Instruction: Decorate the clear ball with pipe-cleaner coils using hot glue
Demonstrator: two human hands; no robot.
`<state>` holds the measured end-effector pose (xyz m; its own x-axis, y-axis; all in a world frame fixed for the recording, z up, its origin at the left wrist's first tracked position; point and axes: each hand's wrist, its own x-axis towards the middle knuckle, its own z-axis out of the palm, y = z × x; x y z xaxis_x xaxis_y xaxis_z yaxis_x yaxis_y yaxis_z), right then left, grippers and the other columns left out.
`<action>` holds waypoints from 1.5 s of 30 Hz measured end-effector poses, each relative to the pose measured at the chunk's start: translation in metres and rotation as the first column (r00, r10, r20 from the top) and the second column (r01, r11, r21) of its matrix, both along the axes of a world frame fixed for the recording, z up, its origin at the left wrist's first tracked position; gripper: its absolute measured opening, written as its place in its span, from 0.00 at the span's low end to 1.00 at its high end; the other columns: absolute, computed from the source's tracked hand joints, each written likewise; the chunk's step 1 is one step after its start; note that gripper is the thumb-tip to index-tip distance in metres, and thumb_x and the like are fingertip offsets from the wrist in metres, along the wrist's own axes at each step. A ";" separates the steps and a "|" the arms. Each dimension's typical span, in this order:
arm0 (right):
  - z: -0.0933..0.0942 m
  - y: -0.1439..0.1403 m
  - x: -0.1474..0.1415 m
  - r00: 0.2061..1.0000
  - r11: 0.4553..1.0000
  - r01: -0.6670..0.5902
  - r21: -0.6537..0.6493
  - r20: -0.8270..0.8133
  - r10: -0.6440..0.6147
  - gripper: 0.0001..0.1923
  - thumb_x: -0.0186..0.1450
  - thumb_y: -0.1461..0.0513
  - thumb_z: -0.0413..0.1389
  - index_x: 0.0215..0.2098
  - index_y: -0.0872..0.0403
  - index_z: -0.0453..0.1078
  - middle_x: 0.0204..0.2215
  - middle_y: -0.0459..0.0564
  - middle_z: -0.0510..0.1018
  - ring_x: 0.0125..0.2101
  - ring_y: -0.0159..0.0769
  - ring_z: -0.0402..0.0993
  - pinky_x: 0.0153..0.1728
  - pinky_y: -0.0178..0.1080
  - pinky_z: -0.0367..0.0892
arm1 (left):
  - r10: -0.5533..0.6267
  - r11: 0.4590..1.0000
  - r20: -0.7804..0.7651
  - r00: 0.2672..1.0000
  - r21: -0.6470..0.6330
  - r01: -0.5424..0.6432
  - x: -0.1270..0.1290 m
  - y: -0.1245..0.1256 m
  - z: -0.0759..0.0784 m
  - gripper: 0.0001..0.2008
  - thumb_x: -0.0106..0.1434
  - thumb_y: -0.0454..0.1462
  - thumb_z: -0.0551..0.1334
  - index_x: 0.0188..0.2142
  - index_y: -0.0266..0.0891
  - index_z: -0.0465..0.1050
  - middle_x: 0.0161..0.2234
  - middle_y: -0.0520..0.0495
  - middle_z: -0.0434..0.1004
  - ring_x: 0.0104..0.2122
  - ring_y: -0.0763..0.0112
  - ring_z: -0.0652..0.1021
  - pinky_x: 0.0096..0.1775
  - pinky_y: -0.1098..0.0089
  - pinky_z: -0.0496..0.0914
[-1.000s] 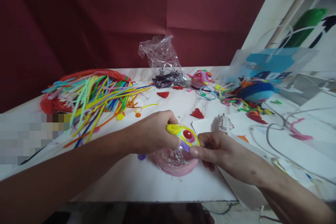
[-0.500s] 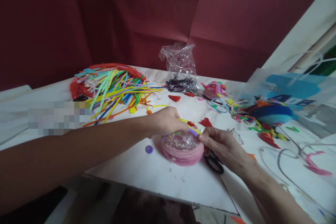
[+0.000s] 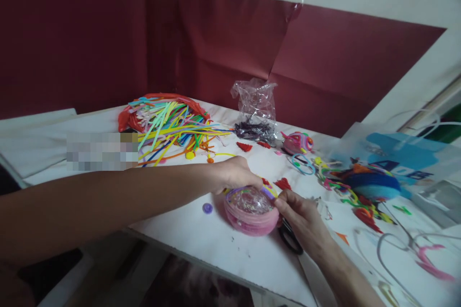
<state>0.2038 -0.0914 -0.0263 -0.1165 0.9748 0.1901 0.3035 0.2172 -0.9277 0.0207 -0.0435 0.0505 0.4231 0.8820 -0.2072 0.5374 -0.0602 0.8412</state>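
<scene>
A round craft piece, wrapped in pink pipe cleaner around a shiny clear middle, sits near the table's front edge. A purple pipe cleaner curves along its far rim, beside a yellow strand and a red spot. My left hand reaches over the far side, its fingers closed on the purple strip at the rim; the fingertips are partly hidden. At the right rim, my right hand pinches the strip's other end between thumb and forefinger. Black-handled scissors lie partly under my right hand. A purple button-like disc lies left of the piece.
A heap of coloured pipe cleaners spills from red wrapping at the back left. Behind stands a clear plastic bag with dark strands. A pink craft fish, a blue wrapped piece and red triangular pieces lie toward the right.
The camera view has tilted and shifted, so the scene sits lower and more wall shows. Both hands keep their hold at the rim, with little visible movement against the pink piece.
</scene>
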 end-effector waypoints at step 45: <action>0.017 0.050 0.002 0.928 0.924 -0.364 -0.122 -0.133 0.348 0.23 0.60 0.48 0.60 0.30 0.59 0.58 0.24 0.45 0.66 0.24 0.25 0.58 0.24 0.28 0.53 | -0.139 0.984 0.005 0.990 -0.113 0.138 -0.013 0.055 0.009 0.18 0.39 0.34 0.63 0.35 0.38 0.73 0.28 0.53 0.73 0.30 0.69 0.73 0.31 0.73 0.66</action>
